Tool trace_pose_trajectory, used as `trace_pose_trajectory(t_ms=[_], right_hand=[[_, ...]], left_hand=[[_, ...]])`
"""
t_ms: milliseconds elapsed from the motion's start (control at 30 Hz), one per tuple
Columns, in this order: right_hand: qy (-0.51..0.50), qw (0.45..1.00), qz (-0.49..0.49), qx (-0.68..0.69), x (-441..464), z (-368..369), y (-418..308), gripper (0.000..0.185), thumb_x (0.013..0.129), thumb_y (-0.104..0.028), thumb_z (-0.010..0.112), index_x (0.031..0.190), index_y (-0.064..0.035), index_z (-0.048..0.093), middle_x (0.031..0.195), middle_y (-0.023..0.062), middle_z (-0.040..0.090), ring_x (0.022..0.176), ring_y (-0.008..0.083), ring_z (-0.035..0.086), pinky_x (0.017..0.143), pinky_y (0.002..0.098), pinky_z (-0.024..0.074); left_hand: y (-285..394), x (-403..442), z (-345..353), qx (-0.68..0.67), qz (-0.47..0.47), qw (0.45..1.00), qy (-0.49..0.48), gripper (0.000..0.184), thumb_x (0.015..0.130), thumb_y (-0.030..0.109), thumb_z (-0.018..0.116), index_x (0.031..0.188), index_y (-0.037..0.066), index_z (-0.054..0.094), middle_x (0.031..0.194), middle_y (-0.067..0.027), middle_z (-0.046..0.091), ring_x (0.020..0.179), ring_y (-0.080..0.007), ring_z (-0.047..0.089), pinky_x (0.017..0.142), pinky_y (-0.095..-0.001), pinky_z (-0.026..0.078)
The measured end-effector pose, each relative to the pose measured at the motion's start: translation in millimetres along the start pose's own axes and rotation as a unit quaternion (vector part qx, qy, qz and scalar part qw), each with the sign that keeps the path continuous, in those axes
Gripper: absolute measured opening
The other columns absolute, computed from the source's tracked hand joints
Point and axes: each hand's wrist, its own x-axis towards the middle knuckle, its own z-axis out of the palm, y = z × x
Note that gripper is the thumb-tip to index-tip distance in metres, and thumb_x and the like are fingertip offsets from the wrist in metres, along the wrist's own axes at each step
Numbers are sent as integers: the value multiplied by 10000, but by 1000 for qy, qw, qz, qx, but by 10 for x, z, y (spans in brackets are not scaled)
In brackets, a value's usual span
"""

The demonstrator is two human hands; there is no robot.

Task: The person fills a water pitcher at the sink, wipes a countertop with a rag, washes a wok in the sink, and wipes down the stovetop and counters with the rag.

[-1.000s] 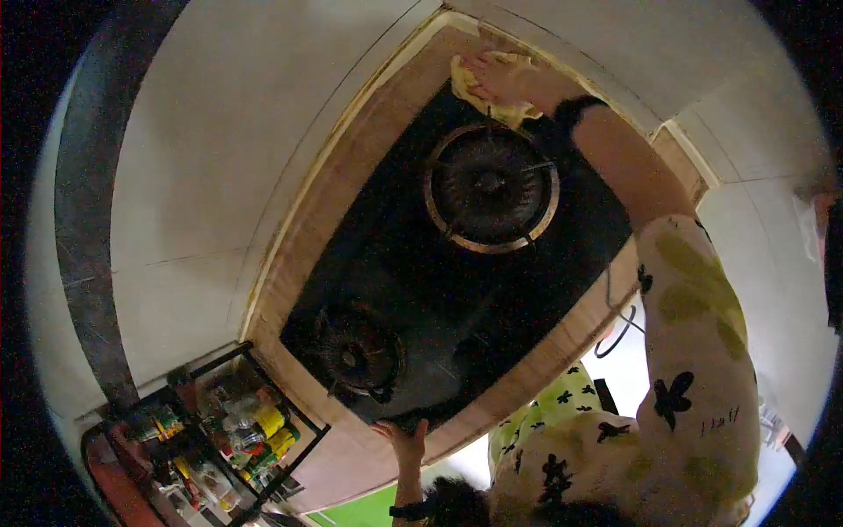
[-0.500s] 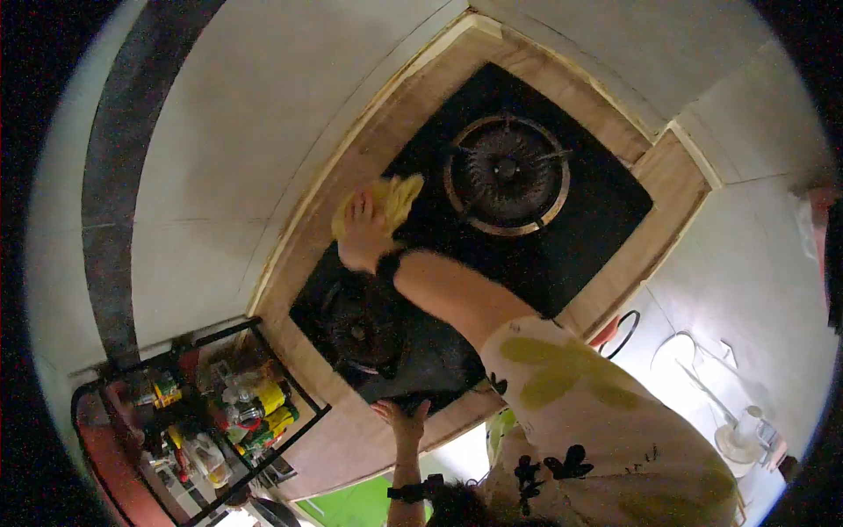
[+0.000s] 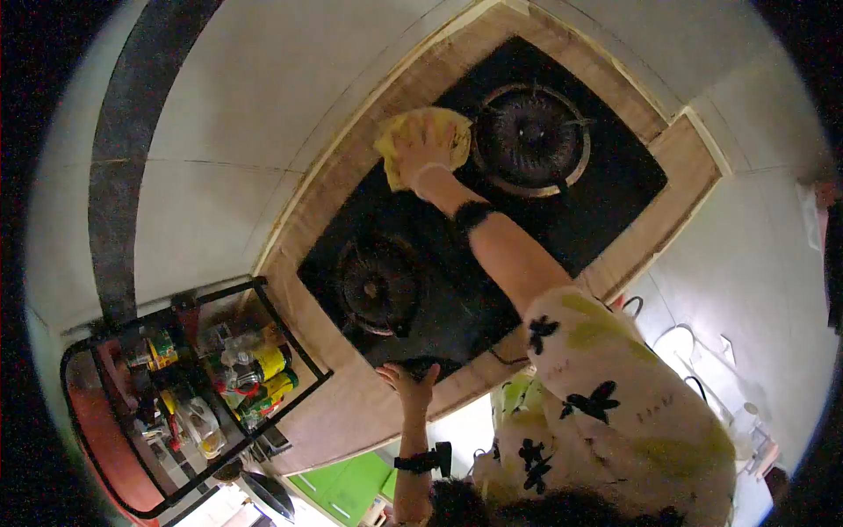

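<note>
My right hand (image 3: 423, 151) presses a yellow cloth (image 3: 392, 132) flat against the back edge of the black gas stove (image 3: 457, 263), its fingers spread across the fabric. Just to the right of the cloth is the larger burner (image 3: 531, 136), with a metal ring round it. The other burner (image 3: 376, 285) lies nearer to me on the left. At the stove's front left corner rests my left hand (image 3: 410, 384), thumb and fingers apart, with nothing in it. Part of the cloth is hidden beneath my right hand.
A black-framed rack (image 3: 294, 351) with bottles and packets (image 3: 268, 378) stands on the left. Wooden counter (image 3: 329, 413) borders the stove, and a tiled wall (image 3: 228, 114) rises behind. Green cabinet doors (image 3: 342, 487) show below the front edge.
My right hand has slid the yellow cloth along the stove's back edge, up and to the right in view. My left hand stays at the front corner. The camera view has shifted slightly.
</note>
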Motion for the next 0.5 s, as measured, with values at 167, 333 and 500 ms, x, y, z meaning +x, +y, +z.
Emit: trace_pose_trajectory(t_ms=[167,333,500], right_hand=[[-168,936,-310,-4,-1266,-295,550,476,855,-235,433,1323,-237,353,1451,113,132,1324,362,109,999,624,146],[-104,924,-335,152,-1249,-316,1384,539,770,-62,501,1294,-94,378,1404,129,240,1309,287,214,1066,450,188],[-106,952,-234,167,-1954,-518,1998,523,784,-74,470,1299,-103,386,1415,113,246,1317,280,204,1071,464,142]], left_hand=[[176,-35,-125,-1,8,1000,1,1260,601,562,715,1306,-136,-61,1344,-389,-117,1261,-525,-88,1029,-574,60],[-114,-20,49,9,52,998,33,1254,609,565,708,1298,-154,-55,1330,-407,-115,1262,-527,-69,1033,-565,60],[1,26,-35,19,43,999,-10,1239,627,580,685,1293,-165,-47,1318,-421,-120,1259,-532,-65,1024,-580,52]])
